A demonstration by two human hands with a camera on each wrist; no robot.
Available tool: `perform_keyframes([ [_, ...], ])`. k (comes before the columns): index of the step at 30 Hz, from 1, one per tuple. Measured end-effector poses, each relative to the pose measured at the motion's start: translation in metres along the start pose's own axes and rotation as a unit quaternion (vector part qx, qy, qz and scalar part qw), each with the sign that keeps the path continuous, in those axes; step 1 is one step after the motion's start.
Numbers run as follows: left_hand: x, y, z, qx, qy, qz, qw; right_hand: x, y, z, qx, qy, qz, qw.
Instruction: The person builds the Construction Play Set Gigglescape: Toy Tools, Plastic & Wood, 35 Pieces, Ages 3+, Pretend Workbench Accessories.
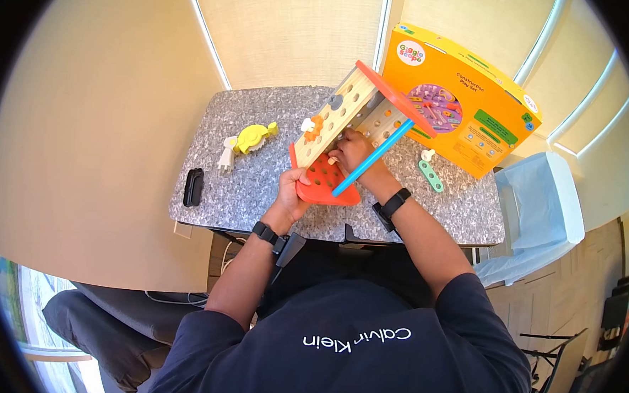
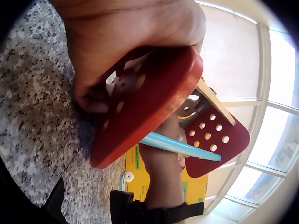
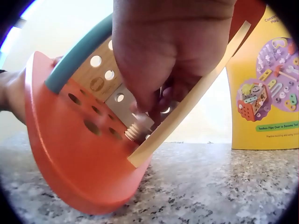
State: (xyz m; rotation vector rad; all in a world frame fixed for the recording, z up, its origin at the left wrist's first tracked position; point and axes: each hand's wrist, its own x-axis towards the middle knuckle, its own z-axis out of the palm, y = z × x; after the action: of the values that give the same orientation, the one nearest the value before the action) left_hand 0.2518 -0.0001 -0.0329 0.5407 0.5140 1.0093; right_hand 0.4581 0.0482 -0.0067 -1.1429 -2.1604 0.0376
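Observation:
My left hand grips the lower red end panel of a toy toolbox, holding it tilted over the table. The toolbox has perforated wooden sides, a second red end panel and a blue rod between the ends. An orange gear with a white bolt head sits on one wooden side. My right hand reaches inside the box, fingertips pinching a pale threaded screw close to the red panel. Part of those fingers is hidden by the palm in the right wrist view.
A yellow play-set box stands behind on the speckled table. At left lie a yellow-and-white toy piece and a black case. A green strip and white bolt lie right, near a lined bin.

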Motion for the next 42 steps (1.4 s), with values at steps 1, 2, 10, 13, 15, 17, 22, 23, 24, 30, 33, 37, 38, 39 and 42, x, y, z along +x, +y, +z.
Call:
perform_keyframes([
  [1, -0.001, 0.0, 0.001, 0.0, 0.0, 0.0, 1.0, 0.0, -0.003, -0.001, -0.014, -0.003, 0.017, 1.0],
  [2, -0.001, 0.0, 0.002, -0.003, 0.0, 0.001, 1.0, 0.001, -0.005, -0.002, -0.029, -0.006, 0.033, 0.999],
  [10, 0.0, 0.0, 0.004, -0.017, 0.001, -0.006, 1.0, 0.0, -0.002, -0.021, 0.067, -0.034, -0.043, 0.996],
  [13, 0.001, -0.001, 0.003, -0.015, -0.004, -0.004, 1.0, 0.0, -0.001, -0.02, 0.035, -0.061, -0.044, 0.997],
  [15, 0.002, -0.002, 0.001, -0.01, -0.004, -0.002, 1.0, 0.001, 0.004, -0.013, 0.019, -0.067, -0.04, 0.997],
  [17, 0.001, -0.002, 0.002, -0.01, -0.006, -0.001, 1.0, 0.001, 0.013, -0.001, 0.01, -0.049, -0.049, 0.998],
  [22, -0.001, 0.0, 0.008, -0.008, -0.003, -0.005, 1.0, 0.0, 0.015, 0.008, -0.032, -0.037, -0.039, 0.998],
  [23, -0.003, 0.001, 0.012, -0.019, 0.002, -0.003, 1.0, -0.001, 0.009, 0.004, -0.039, -0.031, -0.018, 0.999],
  [24, -0.005, 0.002, 0.016, -0.031, 0.007, -0.001, 1.0, 0.0, 0.003, 0.001, -0.039, -0.031, -0.019, 0.999],
  [30, 0.0, -0.001, 0.002, -0.01, 0.006, -0.013, 1.0, 0.002, -0.002, -0.018, 0.053, -0.022, -0.065, 0.996],
  [33, 0.002, -0.001, 0.001, -0.02, -0.003, -0.015, 1.0, 0.001, 0.005, -0.012, 0.037, -0.052, -0.065, 0.996],
  [37, 0.001, -0.001, 0.0, -0.006, -0.003, -0.007, 1.0, 0.001, 0.016, 0.005, 0.0, -0.037, -0.081, 0.996],
  [38, 0.001, -0.001, 0.001, -0.006, 0.0, -0.006, 1.0, 0.001, 0.015, 0.005, -0.019, -0.035, -0.065, 0.997],
  [39, 0.001, -0.001, 0.001, -0.006, 0.003, -0.006, 1.0, 0.0, 0.013, 0.006, -0.019, -0.035, -0.065, 0.997],
  [42, 0.005, -0.003, -0.001, -0.007, -0.007, -0.002, 1.0, 0.001, 0.002, 0.002, -0.032, 0.028, -0.035, 0.998],
])
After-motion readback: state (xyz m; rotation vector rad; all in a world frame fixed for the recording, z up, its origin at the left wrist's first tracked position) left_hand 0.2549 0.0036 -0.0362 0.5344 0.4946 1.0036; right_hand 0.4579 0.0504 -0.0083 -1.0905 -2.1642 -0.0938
